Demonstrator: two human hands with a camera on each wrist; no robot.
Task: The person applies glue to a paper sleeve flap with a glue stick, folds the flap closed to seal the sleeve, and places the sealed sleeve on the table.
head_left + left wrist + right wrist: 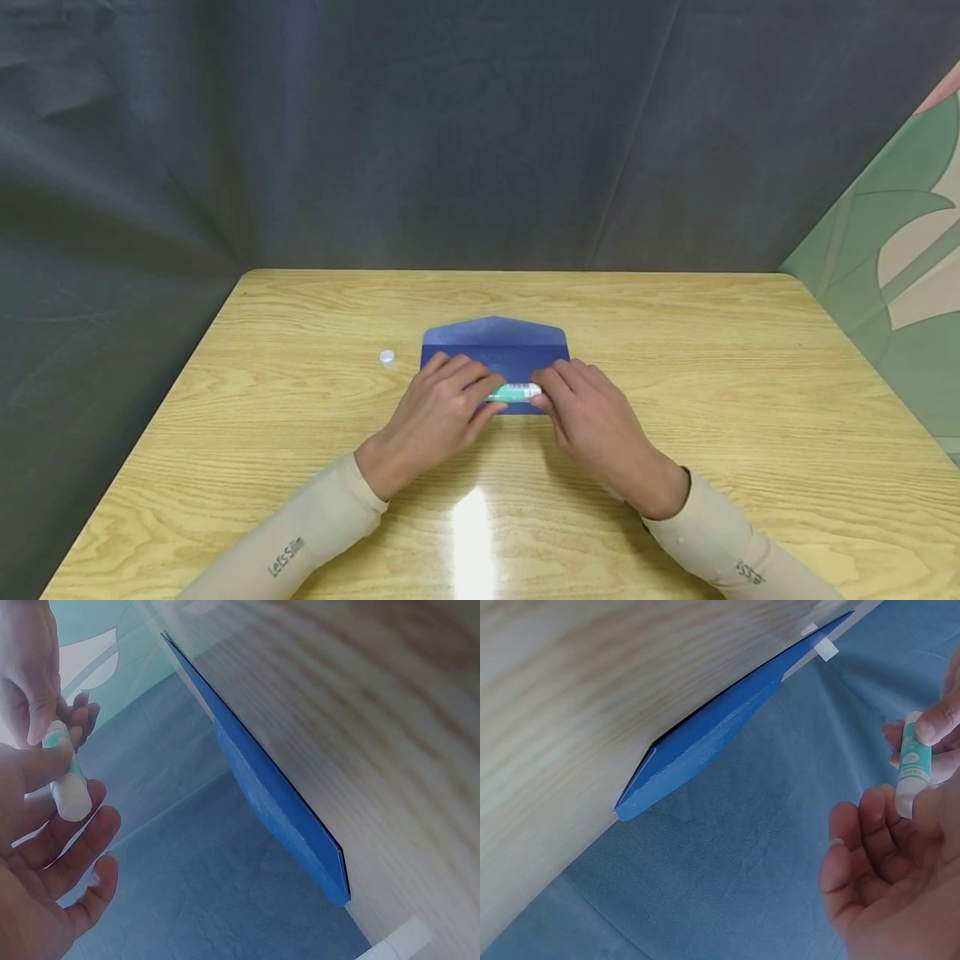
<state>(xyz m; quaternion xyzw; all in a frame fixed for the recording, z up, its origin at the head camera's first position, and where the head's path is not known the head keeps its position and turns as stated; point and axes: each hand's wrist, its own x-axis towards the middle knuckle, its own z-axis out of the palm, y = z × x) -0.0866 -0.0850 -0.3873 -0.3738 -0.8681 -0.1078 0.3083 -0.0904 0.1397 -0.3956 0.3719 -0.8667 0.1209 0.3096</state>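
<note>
**Sleeves (322, 517) nearest; tube (512, 392) held crosswise in both hands**

Left hand (442, 400) pinches tube's left part, thumb and forefinger; right hand (600, 421) pinches the right end likewise. Other fingers loosely bent. Long axis parallel to worktop's (712, 358) far edge, pale ends toward left and right edges. Tube's raised over the blue envelope (517, 360), flap toward far edge. White cap (387, 358) just left of envelope.
</note>
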